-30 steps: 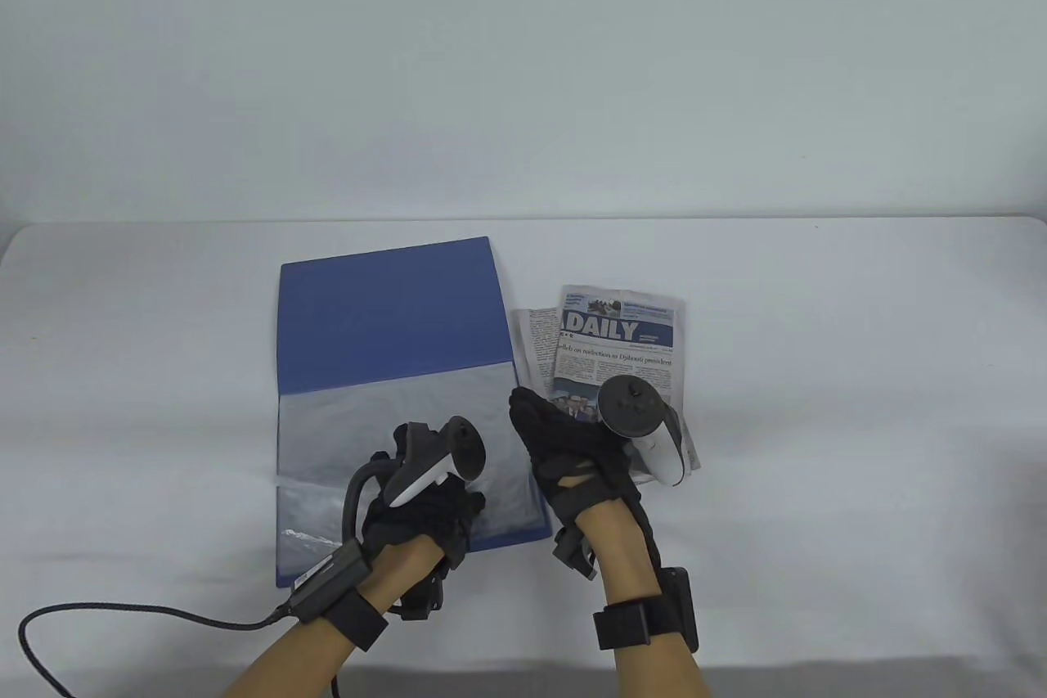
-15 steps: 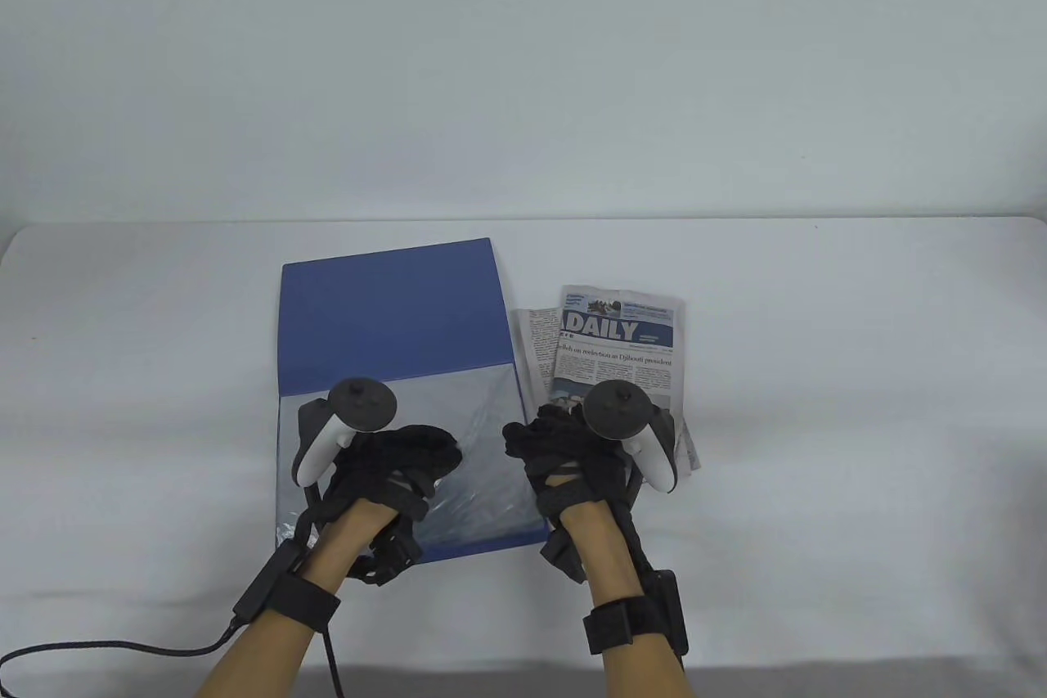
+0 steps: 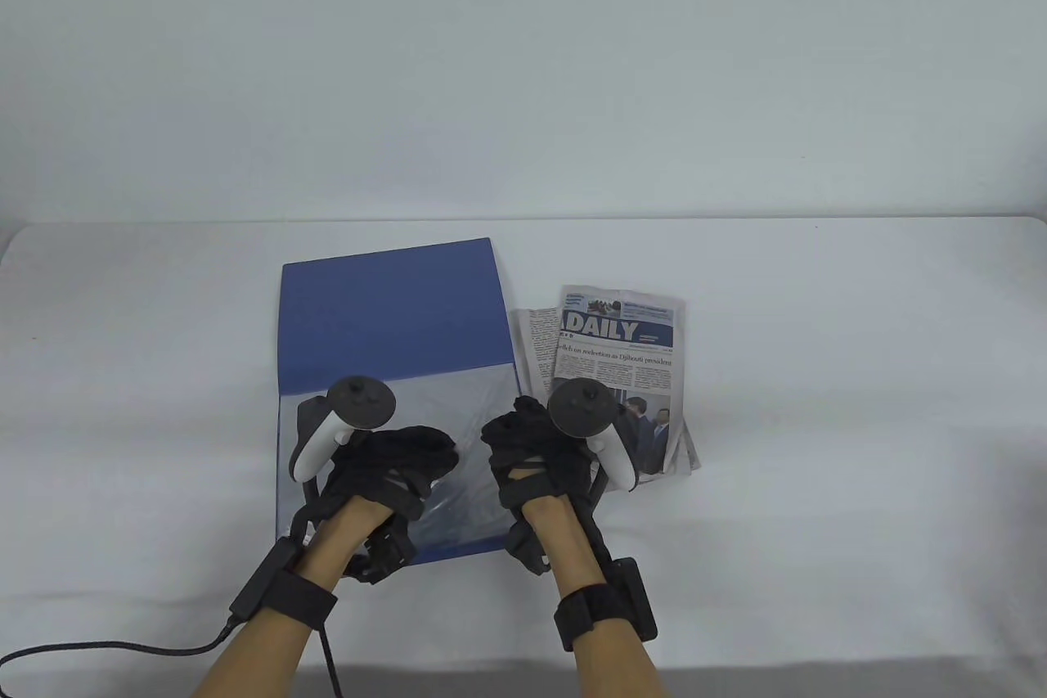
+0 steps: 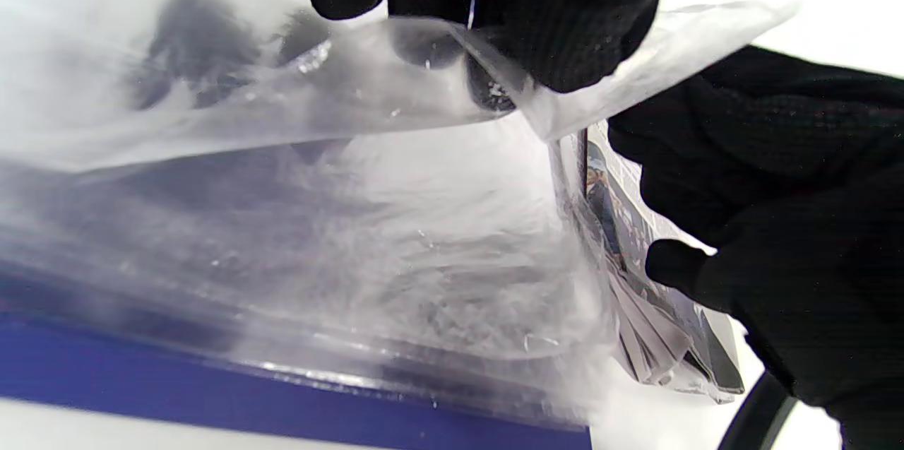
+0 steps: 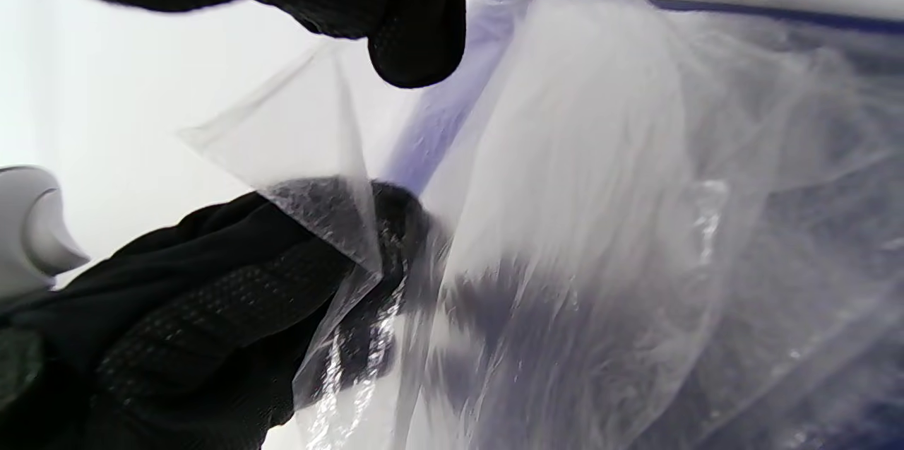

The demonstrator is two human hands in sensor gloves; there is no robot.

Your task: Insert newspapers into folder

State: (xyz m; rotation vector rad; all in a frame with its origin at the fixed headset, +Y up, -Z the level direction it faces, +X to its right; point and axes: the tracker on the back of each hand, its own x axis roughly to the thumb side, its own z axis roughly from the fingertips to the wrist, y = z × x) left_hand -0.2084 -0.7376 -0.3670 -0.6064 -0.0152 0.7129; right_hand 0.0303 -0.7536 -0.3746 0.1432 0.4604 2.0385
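Observation:
A blue folder (image 3: 384, 313) lies open on the white table, with clear plastic sleeves (image 3: 483, 403) on its near half. Folded newspapers (image 3: 622, 346) headed "DAILY" lie just right of it. My left hand (image 3: 425, 448) pinches the top sleeve (image 4: 353, 104) near its right edge and holds it lifted off the stack. My right hand (image 3: 511, 436) is at the folder's right edge, fingers curled and holding nothing. One of its fingertips (image 5: 417, 54) is next to the lifted sleeve corner (image 5: 304, 139). Whether it touches, I cannot tell. The newspapers (image 4: 621, 224) show behind the sleeve.
A black cable (image 3: 106, 645) runs from my left wrist across the near left of the table. The table's front edge is close below my forearms. A pale wall stands behind the table.
My left hand turned over and lifted the top sleeve. My right hand moved left, off the newspapers to the folder's right edge. Folder and newspapers stayed put.

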